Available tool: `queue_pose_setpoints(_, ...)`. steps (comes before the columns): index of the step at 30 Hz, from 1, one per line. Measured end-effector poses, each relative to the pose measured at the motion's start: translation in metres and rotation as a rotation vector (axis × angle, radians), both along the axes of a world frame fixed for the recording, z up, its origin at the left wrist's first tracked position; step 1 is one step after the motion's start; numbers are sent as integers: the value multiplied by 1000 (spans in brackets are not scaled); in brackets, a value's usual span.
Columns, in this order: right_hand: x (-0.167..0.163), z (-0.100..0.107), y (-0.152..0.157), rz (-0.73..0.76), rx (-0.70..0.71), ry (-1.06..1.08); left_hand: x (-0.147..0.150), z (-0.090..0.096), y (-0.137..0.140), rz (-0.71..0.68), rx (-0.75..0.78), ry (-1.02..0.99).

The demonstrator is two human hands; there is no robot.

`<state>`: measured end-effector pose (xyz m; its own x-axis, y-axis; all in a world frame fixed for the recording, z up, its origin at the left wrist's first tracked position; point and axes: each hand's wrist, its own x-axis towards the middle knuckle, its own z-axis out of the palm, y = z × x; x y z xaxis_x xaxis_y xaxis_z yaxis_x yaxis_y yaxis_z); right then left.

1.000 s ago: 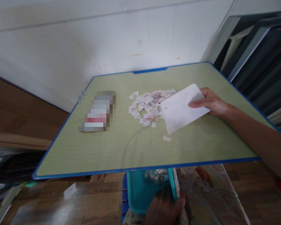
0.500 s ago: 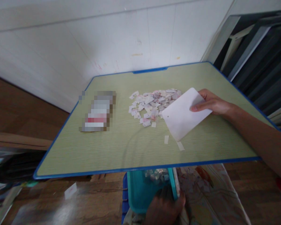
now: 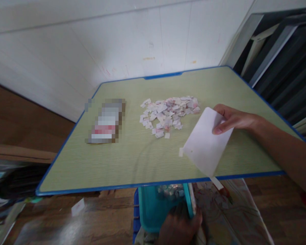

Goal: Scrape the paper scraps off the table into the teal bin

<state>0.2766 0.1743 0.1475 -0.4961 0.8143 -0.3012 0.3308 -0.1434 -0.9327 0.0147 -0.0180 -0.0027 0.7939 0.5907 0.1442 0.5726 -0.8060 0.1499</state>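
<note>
My right hand (image 3: 225,119) pinches a white card (image 3: 206,139) with rounded corners and a small hole near one corner. The card slants down, with its lower tip near the table's front edge. Just past that tip, a narrow paper slip (image 3: 217,183) juts over the edge. Another small slip (image 3: 181,152) lies at the card's left corner. Behind it spreads a pile of small paper pieces (image 3: 168,112). Below the table, my left hand (image 3: 180,223), dark and partly blurred, grips the near right side of a teal tray (image 3: 153,211). Small shiny pieces (image 3: 170,191) are in the tray.
The light green table (image 3: 112,170) has a blue rim and stands against a white wall (image 3: 132,44). A pixelated rectangular item (image 3: 105,120) lies on its left side. Under the table's right front is a patterned cloth (image 3: 234,217) with scattered paper bits. Dark panels (image 3: 288,58) lean at right.
My right hand has drawn the card toward the table's front edge, away from the pile. One slip has moved with it past the edge. My left hand and the tray have barely moved.
</note>
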Motion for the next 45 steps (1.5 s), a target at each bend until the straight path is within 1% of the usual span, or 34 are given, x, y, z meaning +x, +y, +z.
queue_pose_setpoints(2, -1, -3, 1, -78, 15, 53, 0, -2, -1, 4, 9, 6)
queue_pose_setpoints(6, -6, -6, 5, -286, 108, 136, -1, -5, -3, 14, 12, 15)
queue_pose_setpoints(8, -9, -7, 6, -335, 134, 134, -1, -5, -3, 17, 19, 8)
queue_pose_setpoints(10, -12, -8, 6, -341, 146, 117, 0, -5, -2, 6, 19, 17)
queue_pose_setpoints(13, -13, -8, 6, -314, 162, 78, 0, -4, -1, -8, -2, 8)
queue_pose_setpoints(16, -12, -7, 6, -268, 162, 35, 0, -3, -2, 9, -11, -7)
queue_pose_setpoints(21, -3, -3, 8, -191, 122, -17, 0, -2, -3, 5, -6, 9)
queue_pose_setpoints(29, 11, 0, 9, -10, 33, -81, 0, -1, -1, -4, -2, 6)
queue_pose_setpoints(32, 12, 0, 8, -6, 2, -87, 0, 0, -1, -17, -25, 13)
queue_pose_setpoints(36, 11, 2, 7, 1, -5, -101, 0, 0, -2, -20, -50, 49)
queue_pose_setpoints(39, 11, 3, 7, 37, -15, -106, -1, -1, -4, -14, -29, 35)
queue_pose_setpoints(45, 11, 2, 7, 36, -24, -107, 0, 1, -3, 8, 15, 8)
